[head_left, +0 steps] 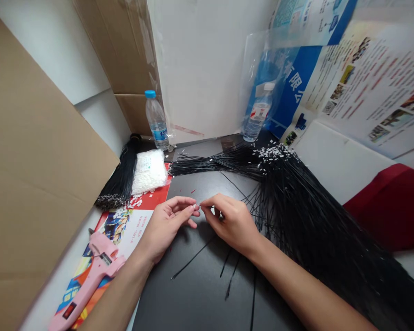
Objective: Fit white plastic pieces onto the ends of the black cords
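My left hand point(169, 223) and my right hand point(229, 220) meet fingertip to fingertip over a black table mat point(193, 294). Both are pinched shut. Between the left thumb and forefinger sits a tiny white connector point(197, 206). The right fingers pinch a thin black wire point(193, 258) whose end reaches that connector and which trails toward me across the mat. A large heap of black wires with white ends point(296, 202) lies just right of my right hand. A bag of small white connectors point(148, 171) lies beyond my left hand.
A pink glue gun point(89, 280) lies at the near left on a colourful printed sheet point(124, 227). Another black wire bundle point(119, 181) rests beside the bag. Two water bottles point(157, 120) point(258, 115) stand at the back. Cardboard point(31, 174) walls the left; a red cloth point(389, 207) lies right.
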A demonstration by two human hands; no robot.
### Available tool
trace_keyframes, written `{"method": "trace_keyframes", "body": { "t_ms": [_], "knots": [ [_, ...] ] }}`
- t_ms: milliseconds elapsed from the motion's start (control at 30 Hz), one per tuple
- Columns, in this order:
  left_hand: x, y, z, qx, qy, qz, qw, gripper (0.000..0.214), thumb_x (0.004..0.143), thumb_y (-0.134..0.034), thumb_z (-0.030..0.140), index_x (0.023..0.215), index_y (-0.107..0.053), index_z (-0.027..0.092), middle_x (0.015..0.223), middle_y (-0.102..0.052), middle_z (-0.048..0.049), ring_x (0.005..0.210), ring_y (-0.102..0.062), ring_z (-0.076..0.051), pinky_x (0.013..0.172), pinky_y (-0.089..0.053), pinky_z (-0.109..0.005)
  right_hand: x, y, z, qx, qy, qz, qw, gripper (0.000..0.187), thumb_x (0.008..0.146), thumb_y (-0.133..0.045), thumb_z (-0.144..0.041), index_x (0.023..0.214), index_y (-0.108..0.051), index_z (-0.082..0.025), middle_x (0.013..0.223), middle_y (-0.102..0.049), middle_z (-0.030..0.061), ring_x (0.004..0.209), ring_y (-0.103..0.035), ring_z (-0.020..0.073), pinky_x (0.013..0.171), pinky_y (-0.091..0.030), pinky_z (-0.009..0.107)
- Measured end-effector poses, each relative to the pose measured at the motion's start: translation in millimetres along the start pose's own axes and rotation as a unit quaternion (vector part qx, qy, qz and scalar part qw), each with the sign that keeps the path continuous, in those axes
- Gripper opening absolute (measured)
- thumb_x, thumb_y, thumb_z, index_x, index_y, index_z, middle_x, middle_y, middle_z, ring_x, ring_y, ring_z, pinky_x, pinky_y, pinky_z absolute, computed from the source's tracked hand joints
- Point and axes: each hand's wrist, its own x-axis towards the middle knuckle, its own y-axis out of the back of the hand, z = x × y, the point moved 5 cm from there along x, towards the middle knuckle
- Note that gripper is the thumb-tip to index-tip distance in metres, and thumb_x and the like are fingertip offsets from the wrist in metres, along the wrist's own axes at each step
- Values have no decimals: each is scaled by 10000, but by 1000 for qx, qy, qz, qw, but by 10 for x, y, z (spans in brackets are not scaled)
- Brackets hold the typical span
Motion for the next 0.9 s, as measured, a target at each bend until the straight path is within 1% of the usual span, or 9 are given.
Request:
{"method": "trace_keyframes", "body": {
  "t_ms": [133, 233, 300, 400, 533, 600, 667, 767, 900],
  "knots": [
    [-4, -20, -12, -42, 24, -7, 999, 288, 738, -804, 349, 926, -708, 153, 817, -749, -40, 623, -657, -109, 654, -531, -254, -12, 8, -49, -65, 32, -3, 997, 220, 987, -507, -209, 831, -659, -178, 777, -713, 30, 699, -639, 112, 652, -424, 215],
    [-15, -37, -17, -78, 39, -6, 996, 326, 688, -851, 360, 893, -717, 145, 824, -745, -42, 645, -651, -107, 633, -533, -239, -10, 25, -75, -95, 44, -8, 994, 237, 995, -495, -207, 831, -665, -185, 785, -728, 28, 725, -654, 115, 651, -426, 217],
    [-21, -47, -17, -97, 43, -6, 994, 353, 656, -876, 366, 878, -720, 140, 819, -738, -39, 653, -642, -104, 621, -534, -230, -7, 41, -87, -113, 53, -7, 992, 261, 1003, -481, -213, 824, -669, -190, 797, -738, 27, 732, -653, 115, 645, -423, 224],
    [-26, -60, -17, -122, 49, -10, 991, 380, 621, -905, 359, 863, -721, 130, 796, -729, -35, 668, -641, -106, 598, -524, -211, -7, 71, -120, -134, 85, 0, 987, 282, 1011, -474, -212, 812, -674, -193, 814, -746, 22, 717, -631, 111, 635, -414, 233],
    [-25, -65, -20, -155, 64, -11, 986, 401, 588, -934, 338, 854, -723, 125, 796, -736, -38, 653, -640, -100, 564, -505, -188, -11, 117, -185, -171, 139, 14, 975, 252, 1000, -500, -184, 826, -682, -197, 815, -748, 0, 643, -553, 105, 607, -394, 248],
    [-25, -65, -19, -168, 70, -12, 983, 401, 579, -942, 325, 851, -727, 123, 787, -736, -34, 632, -631, -90, 559, -502, -181, -12, 132, -215, -186, 164, 18, 968, 220, 992, -515, -172, 862, -690, -200, 819, -747, -10, 626, -516, 105, 596, -383, 256],
    [-28, -66, -15, -175, 70, -13, 982, 394, 579, -946, 312, 848, -730, 122, 766, -730, -26, 619, -624, -81, 563, -503, -172, -16, 153, -245, -189, 193, 35, 962, 185, 983, -534, -156, 892, -692, -188, 823, -741, -10, 620, -491, 104, 589, -374, 262],
    [-35, -71, -7, -178, 68, -14, 982, 386, 574, -952, 303, 835, -731, 124, 742, -720, -13, 607, -617, -69, 575, -508, -162, -25, 179, -277, -191, 227, 63, 953, 150, 964, -557, -125, 885, -681, -158, 792, -716, -3, 617, -475, 100, 581, -360, 263],
    [-40, -77, -4, -179, 69, -14, 981, 392, 555, -961, 306, 816, -726, 132, 735, -715, 1, 577, -608, -60, 576, -515, -165, -31, 190, -289, -202, 241, 71, 947, 125, 950, -576, -111, 886, -677, -149, 767, -698, -4, 623, -478, 97, 575, -359, 258]
  ]
}}
